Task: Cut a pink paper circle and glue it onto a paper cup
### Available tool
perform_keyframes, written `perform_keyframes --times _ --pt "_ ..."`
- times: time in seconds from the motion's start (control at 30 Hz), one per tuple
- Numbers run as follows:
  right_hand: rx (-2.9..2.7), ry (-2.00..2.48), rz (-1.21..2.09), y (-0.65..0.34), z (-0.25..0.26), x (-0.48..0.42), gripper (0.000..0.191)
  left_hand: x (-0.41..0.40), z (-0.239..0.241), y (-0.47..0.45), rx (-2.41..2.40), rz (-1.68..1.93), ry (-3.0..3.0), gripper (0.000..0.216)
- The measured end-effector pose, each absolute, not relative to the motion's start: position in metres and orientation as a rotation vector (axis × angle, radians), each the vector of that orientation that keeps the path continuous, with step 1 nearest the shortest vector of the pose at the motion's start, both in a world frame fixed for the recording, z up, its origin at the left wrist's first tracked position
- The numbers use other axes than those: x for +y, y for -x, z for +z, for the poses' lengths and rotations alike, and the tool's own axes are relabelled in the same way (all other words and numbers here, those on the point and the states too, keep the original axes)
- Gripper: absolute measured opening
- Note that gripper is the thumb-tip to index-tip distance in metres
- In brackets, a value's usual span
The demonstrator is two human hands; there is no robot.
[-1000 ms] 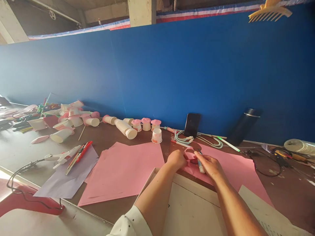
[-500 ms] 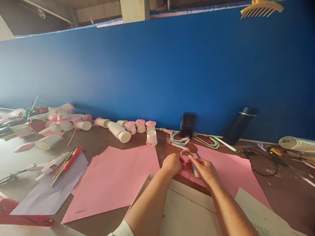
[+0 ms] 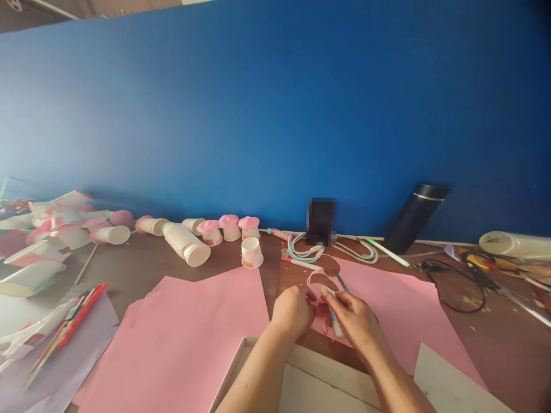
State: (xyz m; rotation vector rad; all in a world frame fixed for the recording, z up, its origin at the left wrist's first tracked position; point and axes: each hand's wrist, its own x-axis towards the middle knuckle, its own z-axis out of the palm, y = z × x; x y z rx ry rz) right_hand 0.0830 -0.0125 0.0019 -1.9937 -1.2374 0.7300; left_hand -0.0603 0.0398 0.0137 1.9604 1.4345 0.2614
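My left hand (image 3: 293, 311) is closed in a pinch on a small curled strip of pink paper (image 3: 317, 279) just above the table's near edge. My right hand (image 3: 355, 319) is closed too, fingers on the same pink piece, with a small white tube (image 3: 336, 322) gripped under them. Both hands meet over a large pink sheet (image 3: 387, 304). A dark spoon-like tool (image 3: 333, 268) lies just beyond the fingers.
Another big pink sheet (image 3: 189, 338) lies to the left. White paper cups (image 3: 252, 252) with pink caps, a cup stack (image 3: 186, 244), cables (image 3: 310, 251), a black flask (image 3: 414, 217) and a dark phone (image 3: 321, 221) line the blue wall. Red-handled cutter (image 3: 71, 324) at left.
The view has tilted down and swung right, so everything sits lower and further left. My hands have drawn closer together on the pink strip.
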Motion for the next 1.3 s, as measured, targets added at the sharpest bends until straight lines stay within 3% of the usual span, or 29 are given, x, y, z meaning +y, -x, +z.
perform_keyframes --times 0.3,1.3 --pt "-1.116 1.837 1.003 -0.0807 0.0014 -0.0183 0.045 0.0367 0.0115 0.0607 1.456 0.253 -1.917 0.023" --pt "-1.269 1.990 0.720 -0.0815 0.0081 -0.0187 0.048 0.0329 0.0162 0.0584 1.446 0.212 -1.983 0.028"
